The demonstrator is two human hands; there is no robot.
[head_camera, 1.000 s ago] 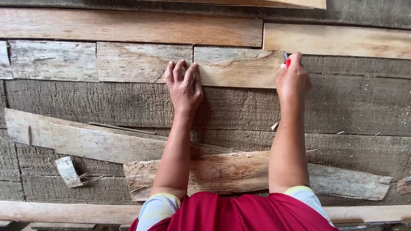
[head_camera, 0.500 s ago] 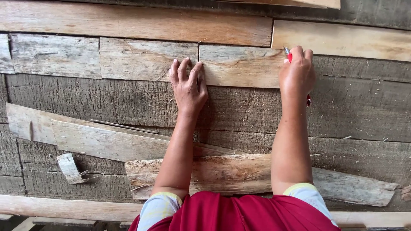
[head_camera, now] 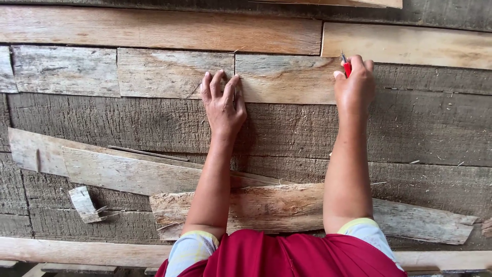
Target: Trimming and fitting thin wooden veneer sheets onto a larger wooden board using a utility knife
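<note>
Left hand [head_camera: 224, 102]: flat, fingers together and extended, palm down on a short pale plank [head_camera: 284, 78] at its left end, gripping nothing. Right hand [head_camera: 353, 84]: closed around a red-handled tool [head_camera: 346, 66], tip touching the same plank's right end. Plank: lies across weathered grey boards [head_camera: 128, 123]. Split offcut [head_camera: 287, 208]: beneath both forearms. Small wood scrap [head_camera: 84, 203]: lower left

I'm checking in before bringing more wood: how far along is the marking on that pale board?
Done: nothing I can confirm; no drawn line shows on the pale board. In hand: the left hand lies flat, pressing the board's left end by the joint, while the right hand holds a red marking tool at the board's upper edge. Left: the loose offcuts below lie untouched.
</note>
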